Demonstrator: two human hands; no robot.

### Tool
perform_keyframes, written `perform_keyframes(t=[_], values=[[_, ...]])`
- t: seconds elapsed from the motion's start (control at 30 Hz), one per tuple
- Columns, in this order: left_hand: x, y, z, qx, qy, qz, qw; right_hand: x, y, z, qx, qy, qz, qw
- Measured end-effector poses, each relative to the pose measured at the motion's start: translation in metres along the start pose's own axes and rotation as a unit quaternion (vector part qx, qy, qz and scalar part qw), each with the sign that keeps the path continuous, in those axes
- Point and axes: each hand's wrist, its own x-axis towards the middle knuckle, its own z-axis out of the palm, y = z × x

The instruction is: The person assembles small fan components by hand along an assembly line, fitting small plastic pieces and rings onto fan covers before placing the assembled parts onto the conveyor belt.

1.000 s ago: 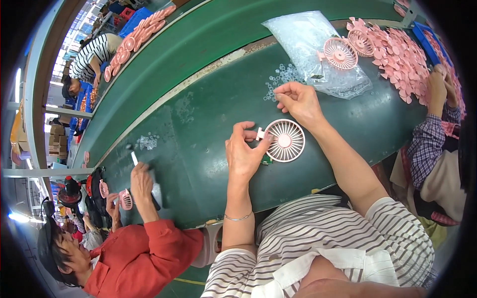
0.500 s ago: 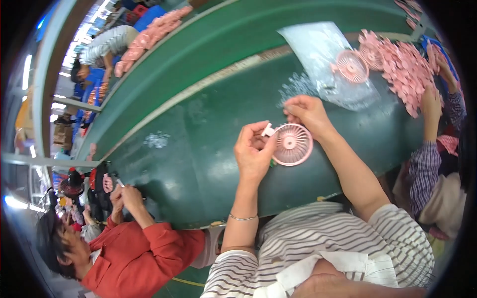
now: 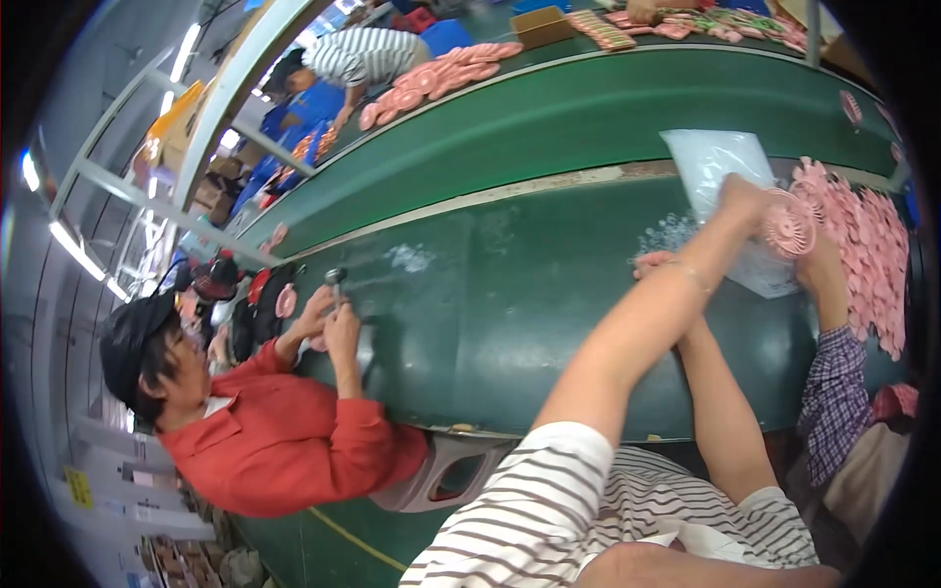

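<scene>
My left arm reaches across to the right, over my right arm. My left hand point(image 3: 745, 202) is closed at the left rim of a round pink fan guard point(image 3: 787, 223) with thin spokes; its fingertips are partly hidden. Under that guard lies a clear plastic bag point(image 3: 723, 157). My right hand point(image 3: 654, 264) is mostly covered by my left forearm; only curled fingers show, beside small clear pieces point(image 3: 667, 235) on the green table point(image 3: 510, 294). What those fingers hold, if anything, is hidden.
A big heap of pink parts point(image 3: 872, 265) covers the table's right end, where a co-worker's hand point(image 3: 821, 265) reaches close to the guard. At left, a person in red point(image 3: 284, 441) holds a tool point(image 3: 336, 277). Behind runs a green conveyor point(image 3: 549, 122).
Both hands were together at a pink guard before me. Now my left hand has swung far right to the bag, and my right hand is under my left forearm. The view has shifted left.
</scene>
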Motion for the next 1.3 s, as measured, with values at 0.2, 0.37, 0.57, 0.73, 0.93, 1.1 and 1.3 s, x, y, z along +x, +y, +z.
perform_keyframes(t=[0.2,0.37,0.57,0.73,0.93,1.1,1.3], values=[[-0.022,0.038,0.009,0.308,0.033,0.048,0.95,-0.016,-0.027,0.04,-0.106,0.033,0.022,0.994],[0.002,0.033,0.042,0.245,0.049,0.102,0.963,-0.018,-0.025,0.041,-0.141,0.091,0.011,0.986],[0.019,-0.004,0.043,0.174,0.074,0.214,0.958,-0.017,-0.032,0.076,-0.202,0.065,0.04,0.976],[-0.071,0.031,-0.006,0.204,-0.072,0.247,0.945,-0.006,-0.022,0.019,-0.109,0.065,-0.008,0.992],[-0.132,-0.01,-0.239,0.23,0.235,0.244,0.912,-0.013,-0.055,0.056,-0.12,0.107,-0.043,0.986],[-0.168,-0.059,-0.264,0.274,0.252,0.185,0.909,-0.01,-0.065,0.041,-0.188,0.198,-0.113,0.955],[-0.174,-0.064,-0.236,0.231,0.207,0.239,0.92,-0.023,-0.086,-0.03,-0.559,0.188,-0.268,0.762]])
